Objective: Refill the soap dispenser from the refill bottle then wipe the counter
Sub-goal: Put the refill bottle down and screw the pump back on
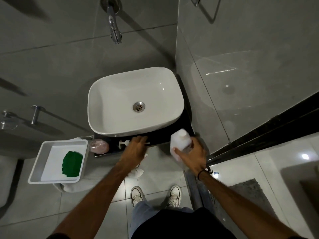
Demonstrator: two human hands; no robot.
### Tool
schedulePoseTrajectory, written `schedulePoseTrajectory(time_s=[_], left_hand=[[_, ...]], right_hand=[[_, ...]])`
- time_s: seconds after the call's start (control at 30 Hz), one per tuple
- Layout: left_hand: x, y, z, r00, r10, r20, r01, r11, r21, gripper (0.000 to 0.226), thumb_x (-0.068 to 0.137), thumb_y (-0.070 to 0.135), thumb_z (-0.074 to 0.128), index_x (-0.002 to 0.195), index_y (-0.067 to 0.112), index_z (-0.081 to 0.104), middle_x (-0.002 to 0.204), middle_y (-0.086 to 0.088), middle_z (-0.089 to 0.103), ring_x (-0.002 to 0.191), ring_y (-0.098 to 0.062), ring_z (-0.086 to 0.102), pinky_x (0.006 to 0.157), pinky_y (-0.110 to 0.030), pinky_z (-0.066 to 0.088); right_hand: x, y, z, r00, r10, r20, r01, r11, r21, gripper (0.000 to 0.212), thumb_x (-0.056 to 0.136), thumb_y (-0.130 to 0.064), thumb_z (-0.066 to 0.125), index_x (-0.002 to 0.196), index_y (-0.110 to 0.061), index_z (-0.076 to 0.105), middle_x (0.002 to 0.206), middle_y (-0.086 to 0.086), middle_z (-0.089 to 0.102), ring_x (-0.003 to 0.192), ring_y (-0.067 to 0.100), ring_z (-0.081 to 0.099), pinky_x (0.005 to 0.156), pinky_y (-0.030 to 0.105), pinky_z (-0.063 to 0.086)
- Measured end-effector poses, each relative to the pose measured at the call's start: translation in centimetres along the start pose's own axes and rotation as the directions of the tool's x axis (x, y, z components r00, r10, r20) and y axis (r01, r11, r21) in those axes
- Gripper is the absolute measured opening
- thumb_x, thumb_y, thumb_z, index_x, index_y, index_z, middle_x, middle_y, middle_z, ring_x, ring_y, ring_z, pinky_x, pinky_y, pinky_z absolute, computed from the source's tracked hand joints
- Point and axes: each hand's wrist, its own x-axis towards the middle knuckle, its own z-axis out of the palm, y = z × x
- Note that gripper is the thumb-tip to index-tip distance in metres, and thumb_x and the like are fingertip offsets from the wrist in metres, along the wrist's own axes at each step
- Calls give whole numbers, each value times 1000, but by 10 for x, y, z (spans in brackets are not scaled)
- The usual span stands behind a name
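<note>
The pinkish soap dispenser bottle point(99, 146) stands with no pump on the dark counter point(162, 137), in front of the white basin point(96, 100). Its white pump point(123, 143) lies on the counter beside it, the tube end poking out to the right. My left hand point(136, 150) lies over the pump, blurred; its grip is hidden. A white cloth point(136, 171) shows beneath that hand and wrist. My right hand point(191, 152) grips the white refill bottle point(180, 141) from the side, upright at the counter's right front corner.
A white tray point(37, 163) holding a green cloth point(72, 163) sits left of the counter on a pale towel. A chrome tap point(114, 30) juts from the wall above the basin. A glass partition with a dark frame point(259, 135) runs close on the right.
</note>
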Motion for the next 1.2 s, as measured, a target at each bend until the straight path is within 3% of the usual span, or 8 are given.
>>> schedulePoseTrajectory(time_s=[0.17,0.3,0.43,0.63,0.77,0.87,1.03,1.2], left_hand=[[-6,-46,13,990,-98,101,48,908,416,64,91,6,48,152,8,31,148,-15,41,137,-33,41,116,-39,32],[-2,-61,19,979,-123,161,33,880,474,67,94,6,48,156,9,20,153,-13,34,137,-30,41,115,-37,31],[2,-71,22,983,-107,153,19,872,488,59,92,5,50,148,10,34,142,-12,46,128,-29,48,110,-36,35],[-11,-61,10,998,-49,42,38,971,236,35,71,-9,59,104,0,65,99,-21,63,94,-42,59,83,-48,47],[-36,-47,-14,997,41,-70,-36,997,67,25,67,-3,67,91,1,70,94,-19,62,81,-40,60,72,-46,51],[-59,-50,-40,974,30,-223,-52,994,-94,30,71,5,77,101,3,74,104,-17,61,87,-31,62,78,-34,54],[-95,-83,-104,881,-272,-387,140,932,-335,40,74,34,72,111,26,58,92,11,69,77,-6,63,68,-3,45],[-118,-134,-149,736,-415,-536,194,887,-420,48,73,28,81,107,38,49,91,16,66,75,-5,65,67,-34,59]], right_hand=[[20,-26,9,953,51,-297,-10,991,137,71,56,-45,93,104,-20,48,103,1,63,91,26,64,75,46,58],[34,-29,21,941,87,-327,-45,990,134,73,53,-40,97,100,-15,47,101,4,62,91,24,61,76,46,57],[46,-29,29,943,67,-327,-29,992,119,74,49,-41,98,97,-18,47,99,1,60,89,20,60,70,42,58],[52,-31,27,968,70,-240,-48,994,97,91,46,-41,100,114,-18,45,116,4,60,102,22,59,79,38,56],[37,-23,30,954,262,-145,-250,964,94,102,47,-40,100,127,-13,42,129,9,54,114,30,57,93,43,52],[10,-18,48,913,408,-25,-407,912,49,94,58,-37,96,130,-11,41,133,16,53,116,35,57,93,43,49],[-23,-41,103,903,311,295,-305,950,-68,65,70,-34,88,119,-17,49,113,10,64,98,27,63,89,38,53],[-41,-87,156,900,151,409,-120,988,-101,52,71,-32,88,110,-17,58,93,1,66,94,22,65,83,33,54]])
